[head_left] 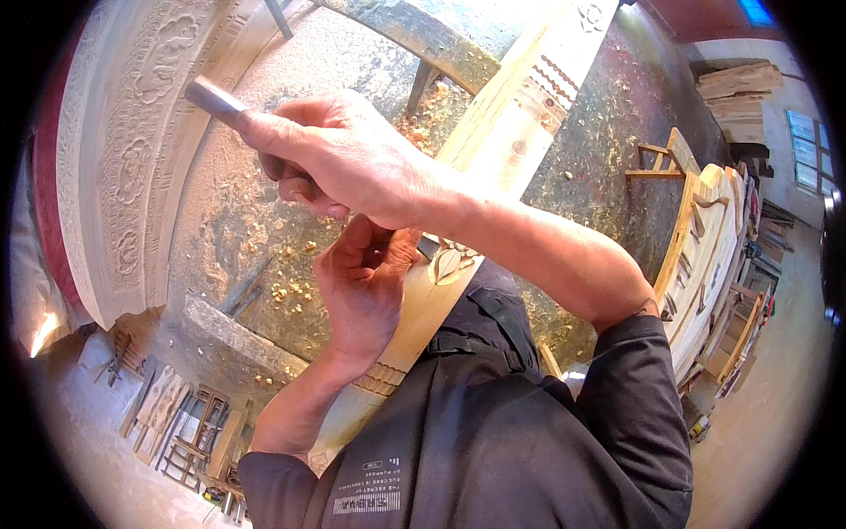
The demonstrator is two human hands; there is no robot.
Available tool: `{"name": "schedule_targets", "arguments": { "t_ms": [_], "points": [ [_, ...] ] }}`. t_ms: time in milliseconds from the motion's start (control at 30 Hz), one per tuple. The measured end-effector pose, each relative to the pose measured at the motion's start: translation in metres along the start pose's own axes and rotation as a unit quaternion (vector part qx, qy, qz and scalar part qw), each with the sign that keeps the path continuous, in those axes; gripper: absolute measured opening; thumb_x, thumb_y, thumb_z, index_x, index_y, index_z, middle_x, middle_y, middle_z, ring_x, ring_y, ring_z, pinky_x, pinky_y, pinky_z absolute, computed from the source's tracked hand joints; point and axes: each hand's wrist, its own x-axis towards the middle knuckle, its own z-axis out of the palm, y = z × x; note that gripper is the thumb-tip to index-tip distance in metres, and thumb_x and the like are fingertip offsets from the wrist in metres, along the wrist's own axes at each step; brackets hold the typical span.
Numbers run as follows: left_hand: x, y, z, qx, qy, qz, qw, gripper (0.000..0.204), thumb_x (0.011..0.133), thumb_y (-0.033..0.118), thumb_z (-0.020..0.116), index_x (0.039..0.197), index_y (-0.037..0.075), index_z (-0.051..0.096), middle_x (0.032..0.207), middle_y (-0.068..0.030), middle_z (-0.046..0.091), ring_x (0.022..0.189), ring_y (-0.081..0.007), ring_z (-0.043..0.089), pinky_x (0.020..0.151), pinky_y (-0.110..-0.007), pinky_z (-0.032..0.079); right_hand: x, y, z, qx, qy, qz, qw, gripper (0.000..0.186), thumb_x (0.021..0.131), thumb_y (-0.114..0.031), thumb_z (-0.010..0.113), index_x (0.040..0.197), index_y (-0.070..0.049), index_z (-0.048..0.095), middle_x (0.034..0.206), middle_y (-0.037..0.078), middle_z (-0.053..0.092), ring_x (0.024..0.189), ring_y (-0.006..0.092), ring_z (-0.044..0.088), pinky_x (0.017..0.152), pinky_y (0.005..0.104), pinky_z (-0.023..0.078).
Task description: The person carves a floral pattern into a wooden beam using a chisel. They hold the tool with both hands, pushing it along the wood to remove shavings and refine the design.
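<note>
A long pale wooden beam [493, 132] runs diagonally past my lap, with a small carved leaf-like motif [452, 263] beside my hands. My right hand [344, 159] is closed round the handle of a carving chisel [216, 100], whose blunt end sticks out at the upper left. Just below it, my left hand [366, 278] has its fingers closed low on the chisel, near the beam's surface. A short piece of dark blade shows next to the motif. Between the two hands, the chisel's middle is hidden by my fingers and right wrist.
A large curved panel with carved relief [132, 167] stands at the left. Wood shavings [291, 295] litter the dark floor around trestle timbers [238, 335]. On the right, a bench [696, 256] carries several tools. Boards [738, 97] are stacked at the far right.
</note>
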Motion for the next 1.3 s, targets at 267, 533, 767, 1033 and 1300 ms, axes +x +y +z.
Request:
{"name": "schedule_targets", "arguments": {
  "t_ms": [267, 533, 767, 1033, 1300],
  "points": [
    [0.001, 0.003, 0.004, -0.026, -0.003, -0.02, 0.999, 0.006, 0.102, 0.006, 0.071, 0.102, 0.0, 0.071, 0.084, -0.0013, 0.073, 0.074, -0.0061, 0.064, 0.066, -0.024, 0.049, 0.001, 0.009, -0.005, 0.024, 0.023, 0.008, 0.999, 0.043, 0.103, -0.04, 0.068, 0.09, 0.001, 0.07, 0.065, 0.002, 0.06, 0.054, 0.0079, 0.055, 0.047, 0.0258, 0.045],
    [-0.007, 0.0, -0.002, -0.031, -0.001, 0.055, 0.998, 0.009, 0.104, 0.007, 0.07, 0.105, -0.002, 0.07, 0.089, -0.001, 0.073, 0.081, -0.0058, 0.065, 0.073, -0.023, 0.052, -0.001, -0.01, 0.012, -0.052, 0.017, 0.004, 0.998, 0.048, 0.104, -0.041, 0.064, 0.088, 0.004, 0.071, 0.066, 0.005, 0.065, 0.054, 0.0101, 0.06, 0.049, 0.0284, 0.05],
    [-0.003, -0.002, 0.002, -0.057, 0.019, 0.035, 0.998, 0.011, 0.104, 0.007, 0.07, 0.108, -0.002, 0.069, 0.093, -0.0021, 0.074, 0.084, -0.0079, 0.067, 0.074, -0.024, 0.055, 0.008, -0.012, 0.004, -0.047, -0.031, 0.032, 0.998, 0.048, 0.107, -0.042, 0.061, 0.093, 0.003, 0.071, 0.067, 0.004, 0.066, 0.05, 0.0087, 0.057, 0.045, 0.0259, 0.047],
    [-0.035, -0.028, -0.052, 0.103, 0.023, 0.091, 0.99, 0.03, 0.101, 0.025, 0.065, 0.112, -0.003, 0.066, 0.099, -0.0081, 0.073, 0.086, -0.0161, 0.068, 0.079, -0.032, 0.056, -0.043, 0.017, 0.056, -0.326, -0.049, -0.338, 0.882, 0.023, 0.094, -0.028, 0.069, 0.102, -0.007, 0.066, 0.071, 0.009, 0.066, 0.059, 0.0256, 0.067, 0.053, 0.0426, 0.056],
    [-0.071, 0.004, -0.123, -0.107, 0.018, -0.124, 0.986, 0.083, 0.102, 0.074, 0.042, 0.124, -0.004, 0.063, 0.111, -0.0168, 0.071, 0.106, -0.0248, 0.067, 0.097, -0.039, 0.054, -0.101, 0.061, 0.068, -0.566, -0.08, -0.488, 0.66, 0.033, 0.085, -0.024, 0.064, 0.107, 0.001, 0.061, 0.075, 0.002, 0.057, 0.067, 0.017, 0.063, 0.058, 0.0311, 0.046]
  ]
}}
